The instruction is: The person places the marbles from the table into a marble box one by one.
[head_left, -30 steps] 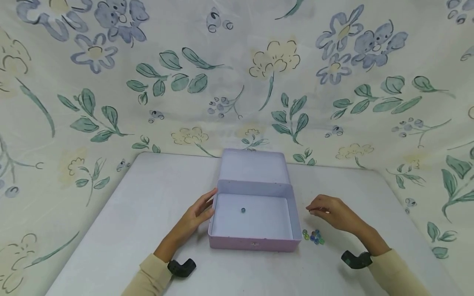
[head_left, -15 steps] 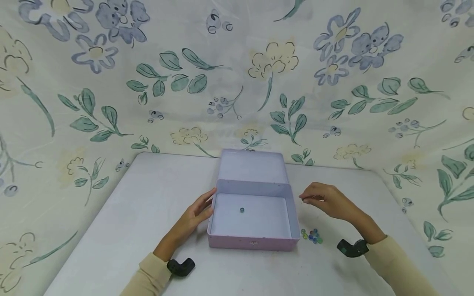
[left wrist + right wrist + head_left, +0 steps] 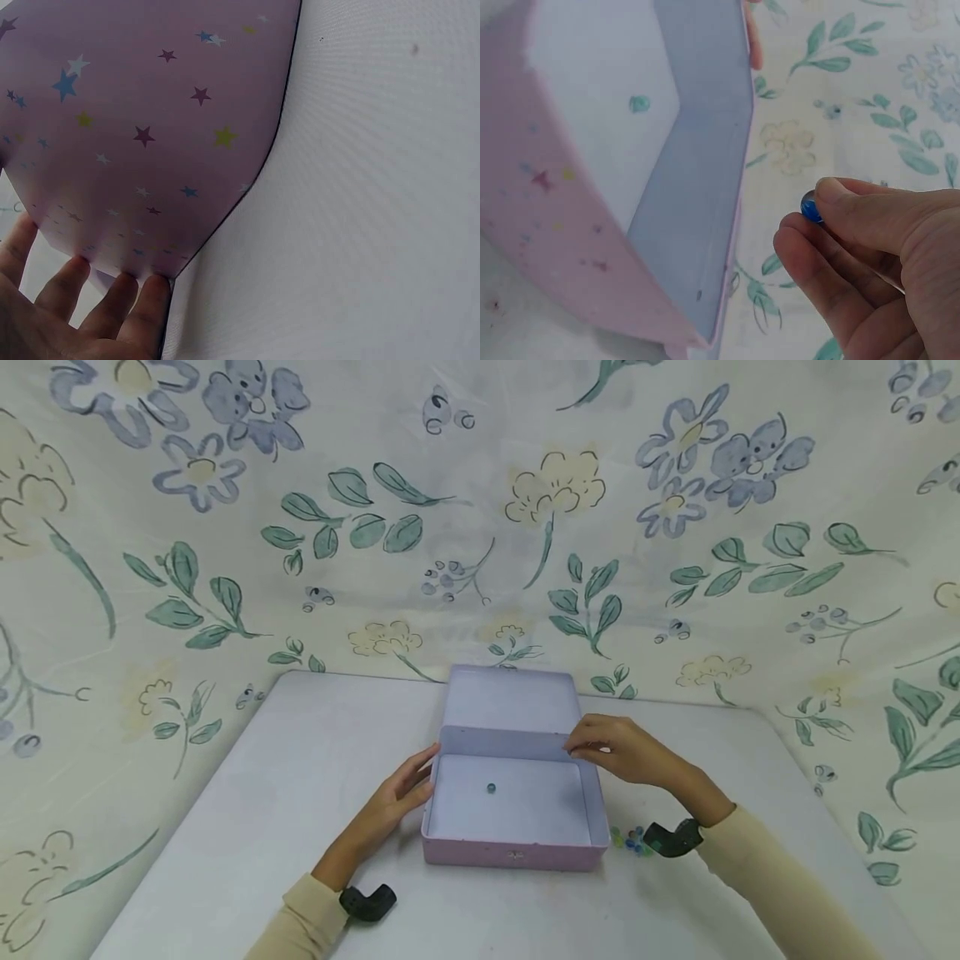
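Observation:
A pink-lilac hinged box [image 3: 516,855] stands on the table with its lid folded back. One greenish marble [image 3: 491,788] lies on its floor. In the right wrist view my right hand [image 3: 870,255] pinches a blue marble [image 3: 811,206] between thumb and finger. The head view has that right hand [image 3: 622,750] above the box's back right corner. My left hand [image 3: 393,797] rests against the box's left side, and in the left wrist view its straight fingertips touch the star-printed wall [image 3: 142,135].
A small cluster of coloured marbles [image 3: 618,838] lies on the white table [image 3: 300,760] right of the box, partly behind the right wrist's black camera [image 3: 673,838]. A floral cloth [image 3: 480,527] hangs behind the table.
My right hand has moved left and slightly up, from right of the box to above its back right corner, still pinching the marble. The left hand stays on the box.

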Action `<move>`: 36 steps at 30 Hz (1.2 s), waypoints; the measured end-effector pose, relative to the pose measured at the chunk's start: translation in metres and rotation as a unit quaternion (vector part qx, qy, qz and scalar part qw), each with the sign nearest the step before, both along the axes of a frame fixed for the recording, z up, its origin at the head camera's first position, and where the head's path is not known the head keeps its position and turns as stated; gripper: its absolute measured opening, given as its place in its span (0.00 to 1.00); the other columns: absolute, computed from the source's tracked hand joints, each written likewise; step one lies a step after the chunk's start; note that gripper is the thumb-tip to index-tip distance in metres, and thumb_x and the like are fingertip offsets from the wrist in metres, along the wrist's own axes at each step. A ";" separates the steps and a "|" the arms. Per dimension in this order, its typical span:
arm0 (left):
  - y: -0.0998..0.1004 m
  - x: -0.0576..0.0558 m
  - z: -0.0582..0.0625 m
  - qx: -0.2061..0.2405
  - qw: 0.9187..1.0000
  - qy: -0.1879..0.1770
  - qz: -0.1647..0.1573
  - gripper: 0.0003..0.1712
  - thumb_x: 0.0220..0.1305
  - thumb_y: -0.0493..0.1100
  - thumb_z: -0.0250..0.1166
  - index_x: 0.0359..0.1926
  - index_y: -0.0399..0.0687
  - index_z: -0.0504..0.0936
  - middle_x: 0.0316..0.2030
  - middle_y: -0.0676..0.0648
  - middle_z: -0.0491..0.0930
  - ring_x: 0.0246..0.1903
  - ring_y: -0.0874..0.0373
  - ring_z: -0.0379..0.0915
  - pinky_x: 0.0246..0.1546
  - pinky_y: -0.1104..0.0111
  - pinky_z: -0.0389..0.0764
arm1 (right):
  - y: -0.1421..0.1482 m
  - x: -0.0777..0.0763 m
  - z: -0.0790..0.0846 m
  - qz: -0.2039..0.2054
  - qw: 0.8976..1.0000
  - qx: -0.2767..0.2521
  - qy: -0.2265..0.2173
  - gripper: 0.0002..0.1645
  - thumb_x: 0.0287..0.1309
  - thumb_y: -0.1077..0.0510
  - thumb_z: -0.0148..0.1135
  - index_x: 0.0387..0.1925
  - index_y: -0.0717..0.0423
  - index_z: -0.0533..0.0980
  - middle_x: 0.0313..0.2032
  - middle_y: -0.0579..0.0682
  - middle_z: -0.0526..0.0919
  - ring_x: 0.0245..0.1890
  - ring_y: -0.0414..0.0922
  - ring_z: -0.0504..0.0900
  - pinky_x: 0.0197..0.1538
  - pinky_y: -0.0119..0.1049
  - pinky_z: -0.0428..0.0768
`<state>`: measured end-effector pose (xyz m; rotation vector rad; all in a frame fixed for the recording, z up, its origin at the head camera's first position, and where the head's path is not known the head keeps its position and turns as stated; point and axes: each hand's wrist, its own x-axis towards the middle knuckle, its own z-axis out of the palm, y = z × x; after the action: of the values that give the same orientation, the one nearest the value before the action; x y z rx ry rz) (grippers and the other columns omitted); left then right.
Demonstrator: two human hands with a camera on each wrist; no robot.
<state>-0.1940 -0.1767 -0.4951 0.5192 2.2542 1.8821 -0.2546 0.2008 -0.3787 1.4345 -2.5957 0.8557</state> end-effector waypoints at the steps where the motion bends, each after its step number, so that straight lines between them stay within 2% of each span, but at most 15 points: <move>1: 0.000 0.000 0.001 0.001 1.000 0.001 0.000 0.34 0.76 0.43 0.52 0.78 0.63 0.54 0.80 0.48 0.46 0.77 0.35 0.43 0.71 0.33 0.51 | -0.004 -0.001 0.001 0.004 1.000 0.004 -0.002 0.13 0.57 0.70 0.68 0.42 0.55 0.85 0.39 0.46 0.86 0.39 0.40 0.83 0.40 0.28 0.84; 10: -0.002 -0.001 0.002 0.007 1.000 -0.004 -0.001 0.34 0.77 0.43 0.52 0.78 0.64 0.54 0.80 0.48 0.46 0.77 0.35 0.42 0.71 0.33 0.51 | -0.038 -0.011 0.000 0.038 0.999 0.026 -0.022 0.12 0.58 0.69 0.67 0.43 0.56 0.86 0.40 0.48 0.86 0.40 0.38 0.83 0.43 0.27 0.85; 20: -0.001 -0.001 0.003 0.005 1.000 -0.010 0.003 0.34 0.76 0.43 0.52 0.78 0.64 0.54 0.80 0.48 0.46 0.77 0.36 0.42 0.71 0.34 0.51 | -0.069 -0.016 -0.011 0.047 0.996 0.058 -0.049 0.09 0.60 0.66 0.67 0.42 0.57 0.86 0.38 0.48 0.85 0.39 0.38 0.83 0.44 0.24 0.83; 27: 0.000 -0.002 0.000 0.004 1.000 -0.015 0.003 0.34 0.76 0.43 0.51 0.78 0.60 0.53 0.80 0.46 0.45 0.77 0.35 0.42 0.72 0.34 0.52 | -0.085 -0.021 -0.026 0.054 0.993 0.081 -0.068 0.09 0.60 0.67 0.67 0.42 0.63 0.85 0.39 0.50 0.85 0.40 0.39 0.84 0.44 0.23 0.83; 32: 0.001 0.000 0.000 -0.001 1.000 -0.017 0.007 0.34 0.76 0.43 0.52 0.78 0.59 0.53 0.80 0.46 0.45 0.77 0.36 0.43 0.72 0.35 0.52 | -0.093 -0.023 -0.037 0.042 0.990 0.102 -0.087 0.09 0.61 0.66 0.66 0.43 0.62 0.85 0.38 0.49 0.85 0.38 0.38 0.83 0.43 0.22 0.82; 36: 0.002 0.001 0.001 0.005 1.000 -0.016 0.005 0.34 0.76 0.44 0.52 0.78 0.61 0.54 0.80 0.48 0.46 0.78 0.37 0.43 0.72 0.35 0.52 | -0.096 -0.024 -0.046 0.034 0.990 0.111 -0.080 0.08 0.61 0.67 0.66 0.41 0.61 0.86 0.37 0.49 0.86 0.39 0.38 0.84 0.43 0.23 0.82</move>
<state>-0.1932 -0.1749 -0.4943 0.4756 2.2328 1.8924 -0.2788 0.1047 -0.4251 1.5793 -2.8547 0.7363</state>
